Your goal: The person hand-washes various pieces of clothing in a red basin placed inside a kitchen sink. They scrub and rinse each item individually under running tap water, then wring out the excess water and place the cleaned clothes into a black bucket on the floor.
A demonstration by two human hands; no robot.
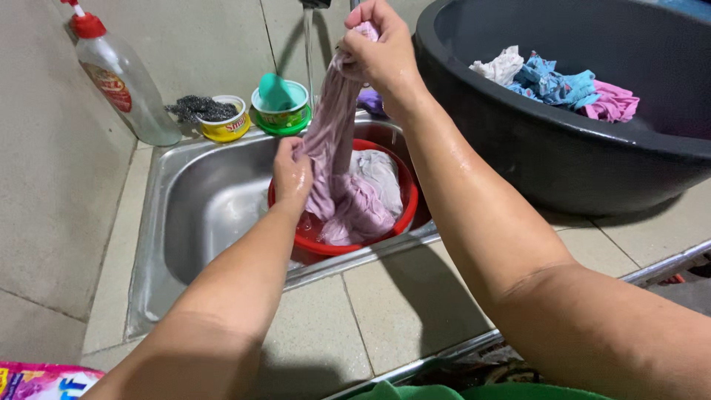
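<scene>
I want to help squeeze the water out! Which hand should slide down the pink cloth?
Probably the left hand: it grips the pink cloth low, just above the red basin. The right hand holds the top up.

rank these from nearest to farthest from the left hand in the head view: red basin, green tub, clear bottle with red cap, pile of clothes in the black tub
From the left hand:
1. red basin, right beneath it in the sink
2. green tub, just behind on the sink edge
3. clear bottle, far left by the wall
4. pile of clothes, far right in the black tub

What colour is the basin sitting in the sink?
Red; the basin shows best, and only, in the head view.
</scene>
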